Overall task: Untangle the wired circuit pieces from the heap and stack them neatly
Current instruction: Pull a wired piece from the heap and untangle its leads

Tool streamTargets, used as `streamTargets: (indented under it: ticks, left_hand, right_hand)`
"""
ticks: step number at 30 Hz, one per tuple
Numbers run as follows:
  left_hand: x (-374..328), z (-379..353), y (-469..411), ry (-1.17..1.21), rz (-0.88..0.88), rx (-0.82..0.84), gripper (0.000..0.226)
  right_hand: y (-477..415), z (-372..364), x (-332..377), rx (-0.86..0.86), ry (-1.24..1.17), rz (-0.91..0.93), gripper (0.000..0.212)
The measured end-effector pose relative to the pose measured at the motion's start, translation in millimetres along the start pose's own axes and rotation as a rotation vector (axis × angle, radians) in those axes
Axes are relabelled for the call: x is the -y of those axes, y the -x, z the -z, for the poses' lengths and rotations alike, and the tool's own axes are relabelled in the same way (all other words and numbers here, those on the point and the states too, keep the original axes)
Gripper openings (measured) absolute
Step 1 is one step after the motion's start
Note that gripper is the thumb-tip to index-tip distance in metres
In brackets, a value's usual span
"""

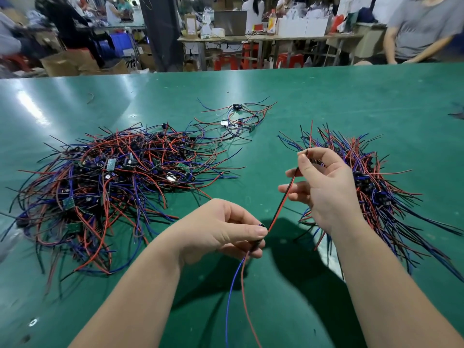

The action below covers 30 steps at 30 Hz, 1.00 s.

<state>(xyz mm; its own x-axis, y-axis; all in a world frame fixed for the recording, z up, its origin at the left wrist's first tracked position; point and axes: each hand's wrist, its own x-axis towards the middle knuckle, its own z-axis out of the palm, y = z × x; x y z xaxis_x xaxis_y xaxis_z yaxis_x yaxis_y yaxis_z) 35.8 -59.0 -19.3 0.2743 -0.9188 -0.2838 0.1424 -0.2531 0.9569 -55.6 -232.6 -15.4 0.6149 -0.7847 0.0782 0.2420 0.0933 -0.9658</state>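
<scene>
- Head view: the piece (pixel 281 204) was held above the table (pixel 326 96), its red and black wires straight between both hands.
- The left hand (pixel 226 229) pinched it with thumb and curled fingers (any board there was hidden); a blue and a red wire hung below.
- The right hand (pixel 324 187) pinched the wires' upper end.
- The heap (pixel 108 177), a tangle of red, blue and black wires with small green boards, lay left; the stack (pixel 371 177) lay right.

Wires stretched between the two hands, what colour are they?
The wires are red and black, running side by side; the head view shows them best.
</scene>
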Motion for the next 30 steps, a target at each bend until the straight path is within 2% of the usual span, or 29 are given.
streamTargets:
  ticks: [6, 10, 12, 14, 16, 18, 20, 24, 28, 30]
  left_hand:
    - [3, 2, 0, -0.042, 0.032, 0.036, 0.022]
    - [1, 4, 2, -0.053, 0.012, 0.054, 0.017]
    - [2, 1, -1, -0.022, -0.040, 0.006, 0.020]
    - [3, -2, -7, 0.125, -0.115, -0.063, 0.021]
    - [1, -5, -10, 0.315, -0.179, -0.106, 0.021]
    - [-1, -6, -12, 0.460, -0.231, -0.127, 0.024]
    - [-3, -6, -12, 0.535, -0.269, -0.153, 0.030]
    - [-3, -6, -14, 0.534, -0.285, -0.238, 0.031]
    - [4, -17, -20, 0.394, -0.257, -0.380, 0.026]
    - [9, -19, -22, 0.311, -0.301, -0.382, 0.025]
  right_hand:
    - [-1, 4, 1, -0.062, 0.106, 0.104, 0.013]
    - [-2, 5, -2, -0.031, 0.112, 0.125, 0.021]
    - [-7, 5, -3, -0.027, 0.068, 0.012, 0.028]
    - [-10, 5, -5, -0.012, -0.006, -0.152, 0.037]
    - [-10, 5, -7, 0.016, 0.023, -0.254, 0.043]
    - [-6, 5, -10, 0.072, 0.093, -0.271, 0.040]
    - [-2, 5, -10, 0.196, 0.162, -0.209, 0.033]
    - [11, -6, -2, 0.404, 0.125, -0.093, 0.032]
    - [15, -19, -5, 0.324, -0.099, -0.093, 0.017]
    - [15, -21, -5, 0.274, -0.188, -0.138, 0.007]
